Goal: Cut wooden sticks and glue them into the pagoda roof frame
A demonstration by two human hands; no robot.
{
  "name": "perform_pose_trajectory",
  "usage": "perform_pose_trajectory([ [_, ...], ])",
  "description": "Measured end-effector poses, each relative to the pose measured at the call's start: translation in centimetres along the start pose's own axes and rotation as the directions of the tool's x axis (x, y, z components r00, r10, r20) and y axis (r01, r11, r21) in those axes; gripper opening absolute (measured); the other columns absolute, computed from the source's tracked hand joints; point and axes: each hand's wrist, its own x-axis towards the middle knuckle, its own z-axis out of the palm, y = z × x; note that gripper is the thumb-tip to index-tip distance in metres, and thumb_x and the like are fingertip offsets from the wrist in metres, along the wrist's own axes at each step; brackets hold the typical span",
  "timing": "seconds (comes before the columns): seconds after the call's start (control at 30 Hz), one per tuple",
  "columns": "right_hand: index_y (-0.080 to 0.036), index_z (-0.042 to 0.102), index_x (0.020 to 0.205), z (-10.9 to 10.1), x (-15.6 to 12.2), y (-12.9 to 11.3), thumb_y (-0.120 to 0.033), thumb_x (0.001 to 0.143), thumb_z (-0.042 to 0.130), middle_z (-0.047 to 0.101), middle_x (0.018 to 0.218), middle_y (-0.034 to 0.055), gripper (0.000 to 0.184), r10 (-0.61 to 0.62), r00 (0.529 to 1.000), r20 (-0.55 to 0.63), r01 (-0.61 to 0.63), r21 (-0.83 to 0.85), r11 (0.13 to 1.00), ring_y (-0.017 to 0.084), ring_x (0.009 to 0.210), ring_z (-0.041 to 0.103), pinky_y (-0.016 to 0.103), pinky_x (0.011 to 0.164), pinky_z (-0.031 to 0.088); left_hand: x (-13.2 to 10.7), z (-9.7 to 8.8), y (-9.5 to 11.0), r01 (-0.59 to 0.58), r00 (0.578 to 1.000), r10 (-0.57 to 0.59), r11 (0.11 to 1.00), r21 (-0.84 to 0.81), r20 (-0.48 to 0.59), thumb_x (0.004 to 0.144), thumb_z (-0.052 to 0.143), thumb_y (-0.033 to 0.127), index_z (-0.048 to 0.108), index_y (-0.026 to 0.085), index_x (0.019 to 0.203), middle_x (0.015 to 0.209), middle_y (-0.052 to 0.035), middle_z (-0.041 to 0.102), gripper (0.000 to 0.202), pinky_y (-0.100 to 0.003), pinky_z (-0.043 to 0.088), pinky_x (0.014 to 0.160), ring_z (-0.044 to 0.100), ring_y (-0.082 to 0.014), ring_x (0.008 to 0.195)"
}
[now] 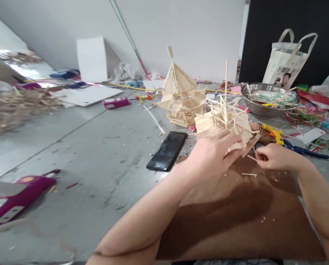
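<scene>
A pale model made of thin wooden sticks (216, 119), with one tall stick rising from its middle, stands in front of me. My left hand (212, 151) is closed on the near side of this model, its fingertips beside a flat tan strip (251, 146). To the right, my right hand (275, 157) pinches a short thin wooden stick (252, 158) close to that strip. Another short stick (249, 174) lies below on the brown board (236, 224). Behind stands a second stick model, a pavilion with a pointed roof (181, 92).
A black phone (167, 151) lies left of my left forearm. Right of the models are a yellow-handled tool (273, 134), blue-handled pliers (305, 150) and a metal bowl (269, 106) of sticks. Purple boxed devices (20, 197) and a stick pile (20, 108) lie left.
</scene>
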Motion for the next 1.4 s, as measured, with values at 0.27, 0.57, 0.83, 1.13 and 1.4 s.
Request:
perform_pose_trajectory([
  [0.27, -0.018, 0.052, 0.075, -5.3, -0.8, -4.1, -0.028, 0.083, 0.044, 0.055, 0.063, -0.0029, 0.015, -0.267, 0.943, -0.201, 0.289, 0.089, 0.953, 0.007, 0.054, 0.045, 0.021, 0.053, 0.031, -0.2, 0.0, 0.0, -0.141, 0.99, 0.14, 0.989, -0.045, -0.026, 0.088, 0.045, 0.016, 0.062, 0.015, 0.079, 0.082, -0.003, 0.068, 0.019, -0.018, 0.049, 0.062, 0.063, -0.0096, 0.072],
  [0.57, -0.017, 0.053, 0.077, -7.4, 2.1, -5.1, -0.034, 0.085, 0.043, 0.054, 0.066, -0.0013, 0.021, -0.343, 0.882, -0.323, 0.415, 0.189, 0.89, 0.007, 0.056, 0.044, 0.021, 0.054, 0.035, 0.1, -1.7, -2.2, 0.02, 0.973, -0.001, 0.996, 0.082, -0.229, 0.085, 0.052, 0.024, 0.065, 0.017, 0.081, 0.068, -0.0008, 0.066, 0.015, -0.018, 0.043, 0.053, 0.058, -0.0077, 0.057],
  [0.83, -0.016, 0.059, 0.096, -7.5, 5.0, -3.1, -0.039, 0.081, 0.05, 0.065, 0.082, 0.0046, 0.029, -0.077, 0.711, -0.699, 0.281, 0.182, 0.942, 0.011, 0.064, 0.054, 0.026, 0.06, 0.042, 0.7, -1.6, -6.0, 0.392, 0.829, -0.381, 0.918, -0.062, -0.41, 0.079, 0.055, 0.027, 0.065, 0.017, 0.064, 0.049, 0.0026, 0.053, 0.02, -0.021, 0.034, 0.047, 0.045, -0.0078, 0.047],
  [1.13, -0.02, 0.062, 0.082, -7.4, 6.1, -3.0, -0.03, 0.08, 0.05, 0.063, 0.08, 0.0047, 0.015, -0.021, 0.635, -0.772, 0.062, 0.024, 0.998, 0.018, 0.077, 0.055, 0.032, 0.068, 0.041, 1.3, 0.3, -8.2, 0.447, 0.838, -0.443, 0.892, -0.064, -0.319, 0.08, 0.05, 0.032, 0.066, 0.017, 0.062, 0.048, 0.0019, 0.05, 0.028, -0.023, 0.032, 0.048, 0.043, -0.009, 0.048],
  [1.4, -0.02, 0.062, 0.081, -7.6, 7.5, -2.7, -0.027, 0.079, 0.051, 0.065, 0.092, 0.0062, 0.013, -0.101, 0.625, -0.774, 0.149, -0.009, 0.989, 0.022, 0.095, 0.054, 0.039, 0.087, 0.039, 1.7, 0.6, -8.4, 0.466, 0.84, -0.461, 0.883, -0.054, -0.286, 0.08, 0.05, 0.033, 0.07, 0.018, 0.07, 0.06, -0.0021, 0.062, 0.027, -0.025, 0.037, 0.055, 0.053, -0.0119, 0.057],
])
